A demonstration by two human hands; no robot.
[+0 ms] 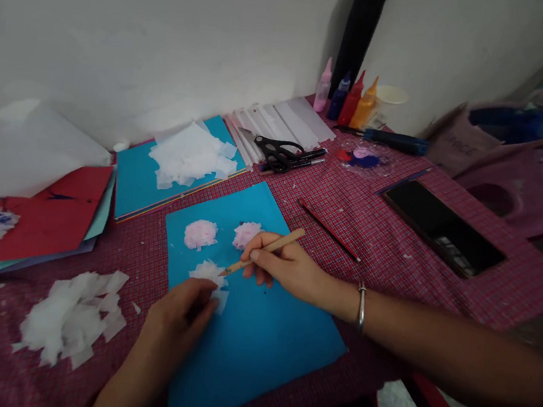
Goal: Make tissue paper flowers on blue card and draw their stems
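From where I stand, the person's right hand (288, 265) is closed around a wooden stick (273, 247), fingers clamped near its middle. The stick slants across the blue sheet (255, 349), its upper end pointing away to the person's right and its working tip down at the left, right at the edge of a ruffled white paper cluster (205, 269). That cluster lies to the left of the right hand and just beyond the fingertips of the left hand (177, 315) — the left is the nearer of the two, its fingers at the near edge.

A small white paper square (220, 301) sits beside the left thumb; the fingers are close together there, but I can't tell whether they grip it. Two pink clusters lie farther up the sheet: one (200, 234) beyond the white cluster, the other (245, 234) partly behind the right hand.

A pile of loose white paper pieces (70, 320) rests on the tabletop (370, 221) left of the left hand — a red pencil (329, 230) lies beyond the right.
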